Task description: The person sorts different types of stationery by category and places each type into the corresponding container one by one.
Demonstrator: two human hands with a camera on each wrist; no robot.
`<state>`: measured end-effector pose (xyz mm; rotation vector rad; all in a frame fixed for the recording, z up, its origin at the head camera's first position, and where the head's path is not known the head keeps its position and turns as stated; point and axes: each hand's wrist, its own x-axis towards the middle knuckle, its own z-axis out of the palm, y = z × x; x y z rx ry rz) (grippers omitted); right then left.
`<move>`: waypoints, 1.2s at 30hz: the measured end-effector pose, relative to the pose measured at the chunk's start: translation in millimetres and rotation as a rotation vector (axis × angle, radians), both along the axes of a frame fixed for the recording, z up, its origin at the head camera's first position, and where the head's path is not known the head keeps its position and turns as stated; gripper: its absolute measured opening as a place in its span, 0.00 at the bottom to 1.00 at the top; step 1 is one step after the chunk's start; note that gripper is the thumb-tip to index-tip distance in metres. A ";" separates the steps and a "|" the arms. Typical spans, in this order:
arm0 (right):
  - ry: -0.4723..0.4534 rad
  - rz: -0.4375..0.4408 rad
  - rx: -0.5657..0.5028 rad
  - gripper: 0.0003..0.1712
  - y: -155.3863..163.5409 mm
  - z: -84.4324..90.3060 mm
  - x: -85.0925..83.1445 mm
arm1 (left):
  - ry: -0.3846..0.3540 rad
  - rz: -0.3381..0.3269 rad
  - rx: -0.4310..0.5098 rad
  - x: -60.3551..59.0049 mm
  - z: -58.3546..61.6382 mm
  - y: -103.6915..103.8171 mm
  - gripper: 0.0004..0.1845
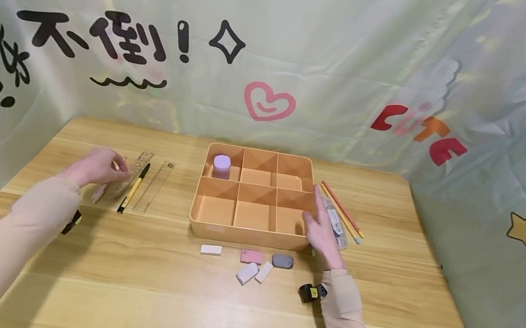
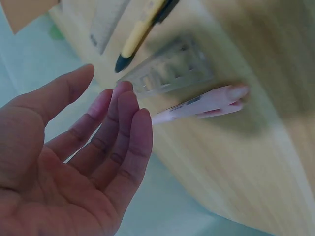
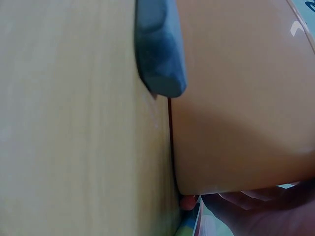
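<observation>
An orange six-compartment organizer box (image 1: 248, 235) stands mid-table with a purple rounded piece (image 1: 222, 166) in its back left compartment. My right hand (image 1: 321, 232) holds the box's right wall, thumb over the rim and fingers along the outside; the box wall (image 3: 241, 98) hides part of them in the right wrist view. At the left, my left hand (image 1: 99, 167) hovers over a pink pen (image 2: 206, 104) and a clear stencil ruler (image 2: 172, 69), fingers loosely bent around nothing. Beside these lie a yellow-and-black pen (image 1: 134, 188) and another clear ruler (image 1: 154, 187).
In front of the box lie several erasers: a white one (image 1: 211, 250), a pink one (image 1: 251, 257), a grey one (image 1: 282, 261) and two pale ones. Right of it are a clear package (image 1: 337, 226) and red and yellow pencils (image 1: 344, 210). A printed cloth (image 1: 353, 41) hangs behind.
</observation>
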<state>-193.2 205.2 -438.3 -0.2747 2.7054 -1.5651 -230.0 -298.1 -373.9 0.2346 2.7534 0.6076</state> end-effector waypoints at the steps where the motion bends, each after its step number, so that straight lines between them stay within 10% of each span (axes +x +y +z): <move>1: 0.000 0.002 -0.002 0.41 0.0 0.2 0.1 | -0.011 0.001 0.000 1.6 -2.1 -0.1 0.15; 11: -0.001 -0.001 -0.003 0.42 -0.7 0.8 0.0 | -0.088 0.035 0.097 11.3 -18.1 2.9 0.12; 22: -0.002 -0.007 -0.006 0.42 -0.5 -0.3 0.1 | -0.009 0.008 -0.003 14.7 -23.5 7.1 0.13; 36: 0.009 -0.007 0.001 0.42 -0.2 -0.1 0.0 | -0.084 0.018 -0.048 11.1 -28.4 10.1 0.13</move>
